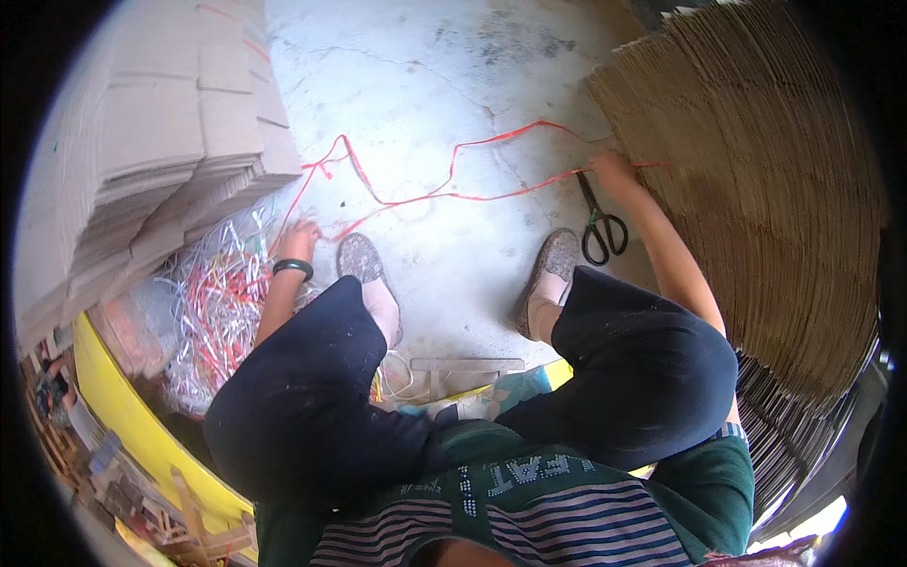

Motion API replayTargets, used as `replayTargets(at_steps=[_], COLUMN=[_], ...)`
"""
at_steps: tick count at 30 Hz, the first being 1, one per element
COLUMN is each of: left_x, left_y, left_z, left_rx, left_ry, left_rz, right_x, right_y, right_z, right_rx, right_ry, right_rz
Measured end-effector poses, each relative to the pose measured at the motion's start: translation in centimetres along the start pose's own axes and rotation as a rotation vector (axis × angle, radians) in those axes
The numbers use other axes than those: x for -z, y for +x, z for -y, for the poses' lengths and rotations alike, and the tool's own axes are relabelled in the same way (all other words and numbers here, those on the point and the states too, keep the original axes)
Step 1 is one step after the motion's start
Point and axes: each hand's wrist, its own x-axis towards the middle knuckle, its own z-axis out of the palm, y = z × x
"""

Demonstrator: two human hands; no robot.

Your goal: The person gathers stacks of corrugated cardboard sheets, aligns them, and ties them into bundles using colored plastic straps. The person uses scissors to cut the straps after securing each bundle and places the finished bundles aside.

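Right hand's fingers [605, 163] and red strap's end [652, 164] hidden among stacked cardboard [756, 189].

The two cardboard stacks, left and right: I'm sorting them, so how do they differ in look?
The left cardboard stack is pale grey-white and shows broad flat faces with flap cuts; the right cardboard stack is brown and shows mostly thin sheet edges, fanned. The right hand touches the right stack where the red strap meets it; the left hand rests below the left stack. Both are flattened sheets.
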Motion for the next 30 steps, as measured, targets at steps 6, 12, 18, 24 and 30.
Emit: replayTargets(at_steps=[6, 12, 18, 24, 30], left_x=[1.3, -1.3, -2.3, 1.4, 14.2], left_y=[3.4, 9.1, 14.1, 18.6, 14.5], left_z=[-7.6, -10.7, -10.9, 0.7, -22.3], left_rx=[-0.223, -0.288, -0.083, -0.059, -0.361], left_ry=[-0.113, -0.097, -0.043, -0.022, -0.526], left_rz=[-0.098, -0.123, -0.236, -0.618, -0.014], right_x=[2.4, 3.1, -0.1, 1.3, 10.1], right_y=[-6.7, -17.6, -28.8, -30.2, -38.4], right_z=[5.2, 8.4, 7.0, 7.9, 2.2], right_rx=[0.046, 0.07, -0.141, -0.184, -0.191], right_ry=[0.094, 0.617, 0.667, 0.784, 0.582], right_rz=[-0.563, -0.432, -0.367, -0.436, -0.853])
